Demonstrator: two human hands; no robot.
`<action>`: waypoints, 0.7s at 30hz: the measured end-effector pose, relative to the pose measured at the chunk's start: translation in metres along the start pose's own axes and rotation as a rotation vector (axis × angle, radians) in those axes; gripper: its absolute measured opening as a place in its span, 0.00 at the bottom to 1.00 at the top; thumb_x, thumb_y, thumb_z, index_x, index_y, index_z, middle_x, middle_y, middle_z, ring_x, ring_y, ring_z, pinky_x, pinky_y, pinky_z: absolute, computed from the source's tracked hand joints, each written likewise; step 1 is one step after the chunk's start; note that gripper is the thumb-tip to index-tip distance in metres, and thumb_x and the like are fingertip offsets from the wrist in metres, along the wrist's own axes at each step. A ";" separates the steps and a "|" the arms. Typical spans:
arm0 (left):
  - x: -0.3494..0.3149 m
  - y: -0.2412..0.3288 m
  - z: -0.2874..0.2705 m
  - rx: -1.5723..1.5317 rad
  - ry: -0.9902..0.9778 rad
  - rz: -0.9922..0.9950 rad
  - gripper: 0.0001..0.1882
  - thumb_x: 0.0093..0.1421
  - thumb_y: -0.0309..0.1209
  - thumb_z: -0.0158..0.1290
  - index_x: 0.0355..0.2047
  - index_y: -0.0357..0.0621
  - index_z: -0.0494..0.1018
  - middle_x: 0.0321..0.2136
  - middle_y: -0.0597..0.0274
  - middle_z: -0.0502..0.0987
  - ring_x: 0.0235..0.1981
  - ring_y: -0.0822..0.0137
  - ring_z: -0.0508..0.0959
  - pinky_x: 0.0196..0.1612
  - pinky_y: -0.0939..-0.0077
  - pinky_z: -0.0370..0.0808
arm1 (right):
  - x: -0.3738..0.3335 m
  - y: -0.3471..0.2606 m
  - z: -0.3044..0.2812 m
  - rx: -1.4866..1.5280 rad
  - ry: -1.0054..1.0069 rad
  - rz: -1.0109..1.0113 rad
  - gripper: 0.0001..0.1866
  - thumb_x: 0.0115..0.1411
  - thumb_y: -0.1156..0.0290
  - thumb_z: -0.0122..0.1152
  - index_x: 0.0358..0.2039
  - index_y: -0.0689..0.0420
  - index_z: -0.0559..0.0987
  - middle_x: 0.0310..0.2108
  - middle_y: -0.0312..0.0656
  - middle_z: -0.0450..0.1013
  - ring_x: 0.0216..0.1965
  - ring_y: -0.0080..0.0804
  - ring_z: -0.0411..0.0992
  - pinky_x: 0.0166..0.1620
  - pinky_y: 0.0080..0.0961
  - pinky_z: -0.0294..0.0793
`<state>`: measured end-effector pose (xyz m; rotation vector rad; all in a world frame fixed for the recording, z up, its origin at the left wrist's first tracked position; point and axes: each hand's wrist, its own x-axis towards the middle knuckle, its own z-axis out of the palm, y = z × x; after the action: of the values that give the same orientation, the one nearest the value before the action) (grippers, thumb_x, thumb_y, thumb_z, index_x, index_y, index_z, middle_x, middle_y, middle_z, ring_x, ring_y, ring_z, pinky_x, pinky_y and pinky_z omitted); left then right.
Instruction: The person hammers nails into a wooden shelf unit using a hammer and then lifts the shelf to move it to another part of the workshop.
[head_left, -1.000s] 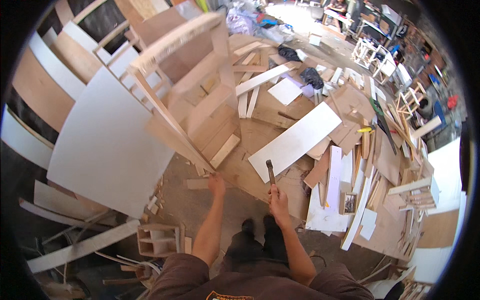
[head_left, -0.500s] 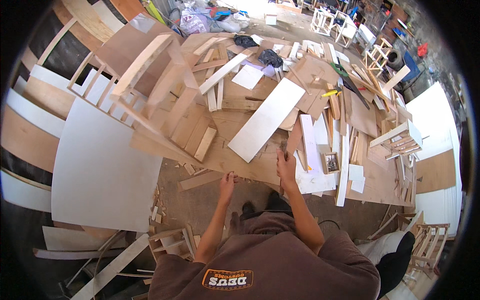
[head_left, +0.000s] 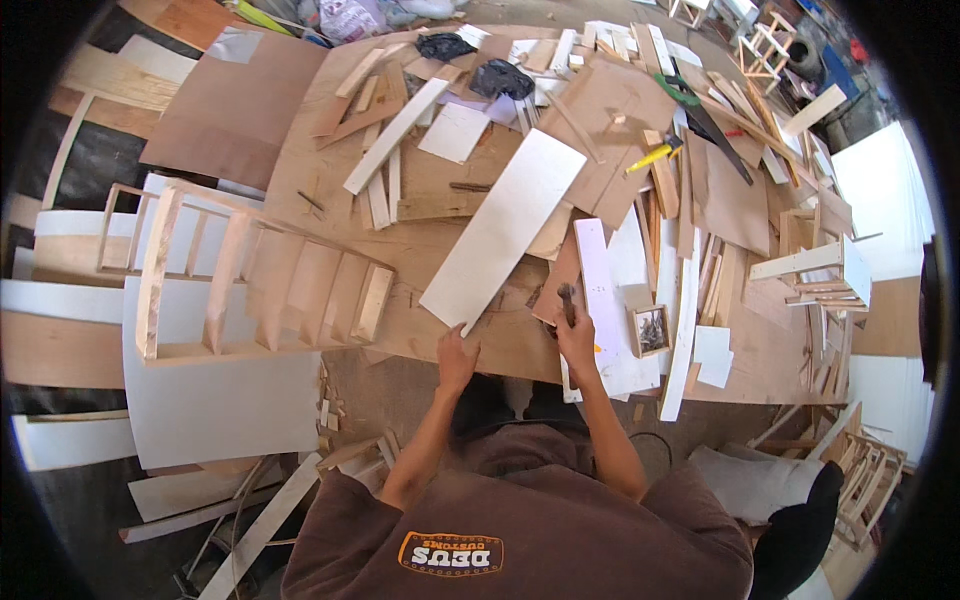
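A long white board (head_left: 508,228) lies slantwise on the cluttered worktable. At its near corner is my left hand (head_left: 458,360), fingers bent and closed against the board's edge. My right hand (head_left: 577,345) is wrapped round the handle of a hammer (head_left: 568,300), head up, just right of the board over the table's front edge. To the left, a pale wooden frame with several crosspieces (head_left: 270,275) rests on its side, partly beyond the table edge, with neither hand on it.
Right of the hammer are a pale narrow board (head_left: 597,270) and a small wooden box of nails or screws (head_left: 652,330). Farther back lie a yellow-handled tool (head_left: 654,157), a green-handled saw (head_left: 700,115), black plastic bags (head_left: 502,78) and many offcuts. A small wooden stool-like piece (head_left: 815,275) is at right.
The wooden frame has come down leftward from a raised, tilted position. My left hand has reached the white board's corner. The hammer stays in my right hand, and the view has shifted.
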<state>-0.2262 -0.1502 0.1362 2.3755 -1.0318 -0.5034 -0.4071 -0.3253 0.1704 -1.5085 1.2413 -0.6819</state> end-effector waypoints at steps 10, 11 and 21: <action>0.081 0.039 0.032 0.240 0.114 0.520 0.17 0.60 0.34 0.51 0.47 0.41 0.76 0.71 0.42 0.45 0.73 0.51 0.42 0.72 0.53 0.42 | -0.010 -0.034 -0.005 -0.090 0.061 0.122 0.17 0.63 0.60 0.60 0.27 0.64 0.75 0.18 0.35 0.65 0.20 0.23 0.62 0.25 0.28 0.62; 0.090 0.041 0.038 0.295 0.105 0.531 0.16 0.60 0.34 0.51 0.45 0.41 0.77 0.71 0.42 0.45 0.73 0.51 0.42 0.72 0.53 0.42 | -0.018 -0.034 -0.003 -0.072 0.106 0.137 0.18 0.63 0.60 0.60 0.28 0.65 0.75 0.18 0.39 0.65 0.22 0.27 0.62 0.27 0.30 0.62; 0.119 0.003 0.064 0.304 0.167 0.593 0.11 0.57 0.37 0.56 0.24 0.46 0.81 0.72 0.51 0.45 0.73 0.51 0.40 0.72 0.48 0.35 | -0.063 -0.060 0.048 0.040 0.236 0.173 0.18 0.63 0.57 0.62 0.25 0.58 0.73 0.17 0.27 0.62 0.16 0.15 0.57 0.18 0.20 0.54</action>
<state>-0.1838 -0.2606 0.0701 2.1453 -1.7358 0.0731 -0.3629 -0.2526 0.2224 -1.2971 1.5078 -0.7808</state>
